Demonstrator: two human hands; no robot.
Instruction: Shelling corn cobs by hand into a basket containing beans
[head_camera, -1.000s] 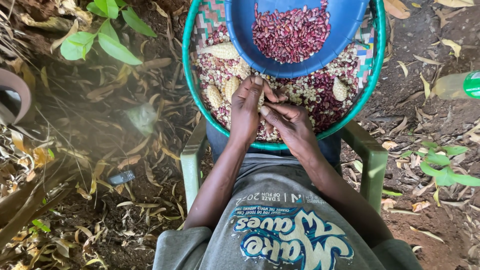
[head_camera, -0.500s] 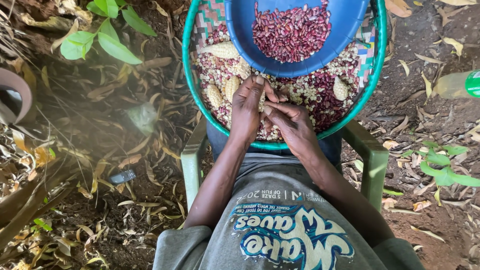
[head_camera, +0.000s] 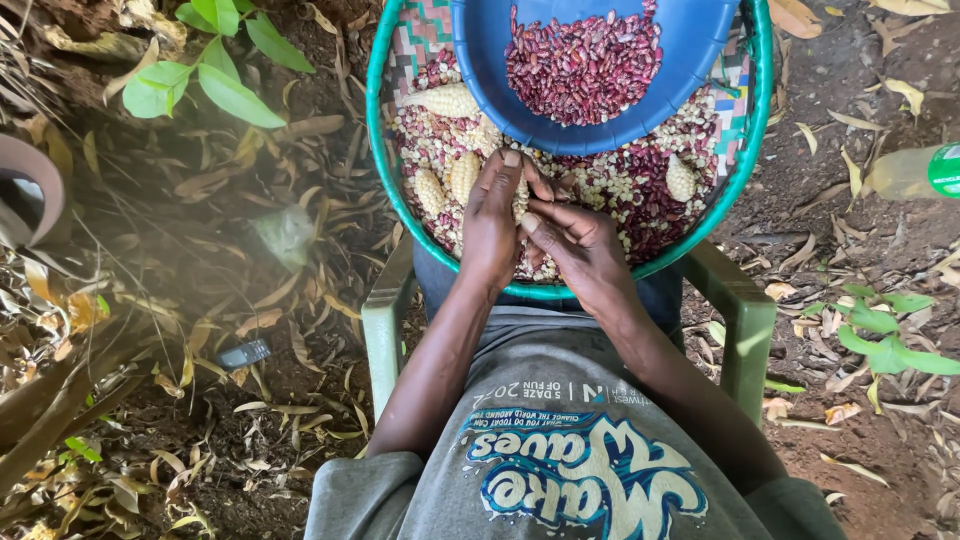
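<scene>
The left hand (head_camera: 492, 225) and right hand (head_camera: 578, 245) meet over the green-rimmed basket (head_camera: 385, 210), at its 6 o'clock edge. Between them is a maize cob (head_camera: 520, 196), mostly hidden: the left fingers (head_camera: 506, 172) curl over it from 9 o'clock, and the right thumb presses it from 3 o'clock. Both hands grasp the cob. A blue bowl (head_camera: 480, 60) of red beans (head_camera: 585, 65) sits at 12 o'clock.

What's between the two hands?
A corn cob, held between the left hand and right hand, seen in the head view.
</scene>
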